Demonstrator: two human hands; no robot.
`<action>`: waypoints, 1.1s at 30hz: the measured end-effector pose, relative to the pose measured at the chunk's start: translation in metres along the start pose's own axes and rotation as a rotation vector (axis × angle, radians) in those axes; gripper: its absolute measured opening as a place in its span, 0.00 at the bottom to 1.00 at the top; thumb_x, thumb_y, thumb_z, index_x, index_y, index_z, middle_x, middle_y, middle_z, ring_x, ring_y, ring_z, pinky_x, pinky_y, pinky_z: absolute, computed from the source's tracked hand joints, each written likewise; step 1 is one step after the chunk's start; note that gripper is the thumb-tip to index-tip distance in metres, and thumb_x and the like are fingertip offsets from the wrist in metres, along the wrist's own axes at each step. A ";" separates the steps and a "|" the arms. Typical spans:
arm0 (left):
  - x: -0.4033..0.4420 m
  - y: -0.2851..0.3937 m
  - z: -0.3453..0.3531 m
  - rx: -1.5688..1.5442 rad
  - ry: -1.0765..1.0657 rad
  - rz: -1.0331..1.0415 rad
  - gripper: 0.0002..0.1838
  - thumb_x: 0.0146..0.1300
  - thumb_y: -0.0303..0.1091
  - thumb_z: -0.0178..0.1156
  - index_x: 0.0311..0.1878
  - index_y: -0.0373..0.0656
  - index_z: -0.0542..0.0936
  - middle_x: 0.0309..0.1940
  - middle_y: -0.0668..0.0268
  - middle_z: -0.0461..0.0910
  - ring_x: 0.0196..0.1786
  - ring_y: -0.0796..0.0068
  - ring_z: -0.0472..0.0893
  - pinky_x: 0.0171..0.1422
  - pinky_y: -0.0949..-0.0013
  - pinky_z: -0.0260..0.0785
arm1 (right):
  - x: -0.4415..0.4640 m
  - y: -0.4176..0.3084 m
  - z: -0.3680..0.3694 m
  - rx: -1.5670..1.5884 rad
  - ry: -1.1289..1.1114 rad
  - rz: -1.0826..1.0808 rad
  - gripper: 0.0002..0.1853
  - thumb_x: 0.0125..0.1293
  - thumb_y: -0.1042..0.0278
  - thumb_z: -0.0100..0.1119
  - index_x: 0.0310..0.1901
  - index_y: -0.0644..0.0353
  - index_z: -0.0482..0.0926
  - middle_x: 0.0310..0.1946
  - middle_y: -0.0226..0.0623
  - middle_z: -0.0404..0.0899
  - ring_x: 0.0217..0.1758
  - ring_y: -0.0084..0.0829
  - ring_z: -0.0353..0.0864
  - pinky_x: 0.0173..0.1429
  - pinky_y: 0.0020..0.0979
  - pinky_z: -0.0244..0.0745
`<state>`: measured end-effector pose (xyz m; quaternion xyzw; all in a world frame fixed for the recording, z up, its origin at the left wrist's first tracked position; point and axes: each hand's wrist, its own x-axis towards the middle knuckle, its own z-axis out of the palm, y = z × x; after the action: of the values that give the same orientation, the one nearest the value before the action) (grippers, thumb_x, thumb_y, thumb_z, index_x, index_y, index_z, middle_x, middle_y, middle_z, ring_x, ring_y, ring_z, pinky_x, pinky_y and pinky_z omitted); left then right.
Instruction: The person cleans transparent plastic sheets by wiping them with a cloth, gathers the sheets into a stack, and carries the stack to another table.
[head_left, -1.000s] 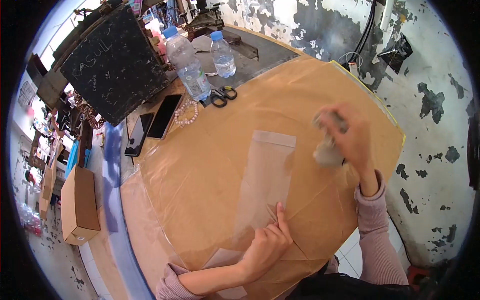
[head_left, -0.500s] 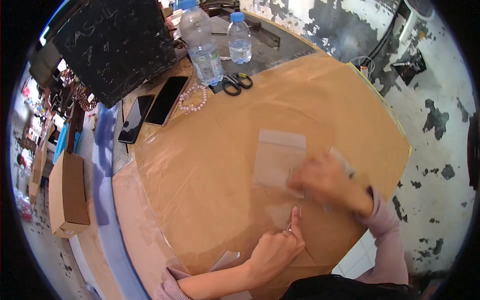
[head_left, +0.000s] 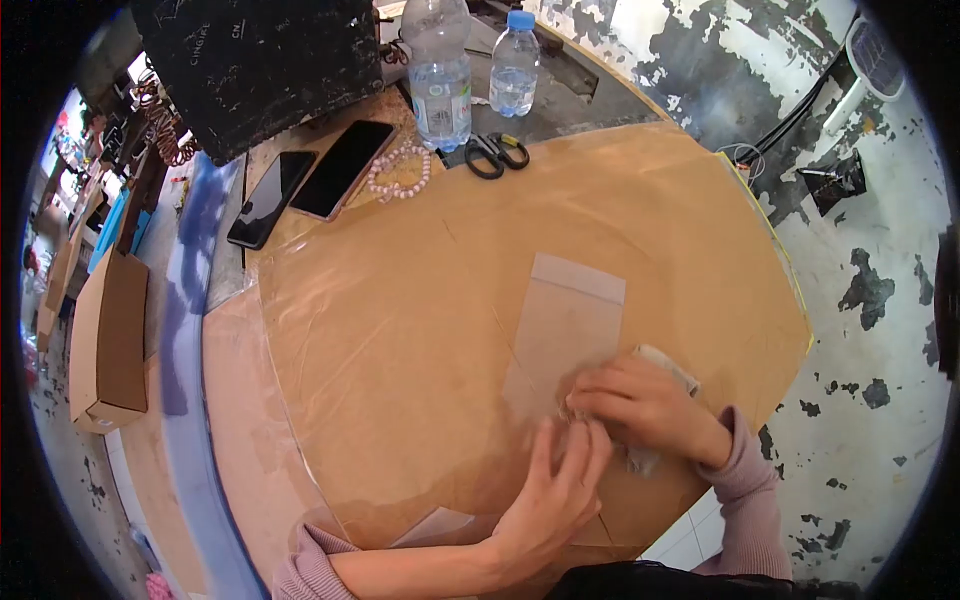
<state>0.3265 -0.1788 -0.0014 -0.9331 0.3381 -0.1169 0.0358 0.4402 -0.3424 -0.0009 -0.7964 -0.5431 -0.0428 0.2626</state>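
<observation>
My left hand (head_left: 556,492) and my right hand (head_left: 645,402) meet at their fingertips over the brown-paper-covered table (head_left: 400,360). The fingers of both are bent together in a pinch. Whatever lies between them is too small and blurred to name. Just beyond the fingertips a clear flat plastic bag (head_left: 572,310) with a band across its top lies on the paper, its lower end partly behind my right hand. A pale folded piece (head_left: 668,368) shows behind my right hand, and a crumpled clear scrap (head_left: 641,461) below it.
Scissors (head_left: 497,155), a pink bead bracelet (head_left: 400,172), two phones (head_left: 343,170) and two water bottles (head_left: 514,66) stand or lie along the far edge. A black box (head_left: 270,70) is at far left. Another clear plastic piece (head_left: 437,525) lies near my left forearm.
My right hand has come down and toward my left hand. My left hand, earlier pointing with one finger on the paper, now pinches at the right fingertips. The view has shifted slightly.
</observation>
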 end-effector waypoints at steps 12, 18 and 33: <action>-0.004 0.015 0.010 0.056 -0.137 -0.132 0.27 0.56 0.32 0.49 0.58 0.26 0.69 0.56 0.38 0.68 0.60 0.48 0.71 0.58 0.50 0.68 | 0.002 -0.012 0.004 0.002 -0.061 0.141 0.06 0.52 0.76 0.55 0.34 0.60 0.76 0.31 0.37 0.75 0.38 0.37 0.76 0.42 0.34 0.72; -0.002 0.012 0.012 0.069 -0.085 -0.126 0.26 0.56 0.32 0.49 0.57 0.26 0.69 0.56 0.39 0.68 0.59 0.48 0.71 0.57 0.51 0.68 | 0.013 0.007 -0.006 -0.009 0.024 0.298 0.07 0.51 0.77 0.55 0.34 0.60 0.76 0.30 0.39 0.75 0.40 0.39 0.76 0.43 0.33 0.72; -0.004 0.016 0.017 0.124 -0.089 -0.142 0.25 0.57 0.31 0.48 0.56 0.27 0.70 0.56 0.40 0.69 0.60 0.48 0.71 0.58 0.53 0.69 | 0.019 0.018 0.010 -0.192 0.026 0.045 0.07 0.47 0.75 0.58 0.30 0.57 0.75 0.30 0.34 0.73 0.37 0.37 0.73 0.41 0.33 0.71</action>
<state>0.3181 -0.1886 -0.0209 -0.9551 0.2611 -0.0981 0.1002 0.4618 -0.3267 -0.0094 -0.8292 -0.5151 -0.0994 0.1929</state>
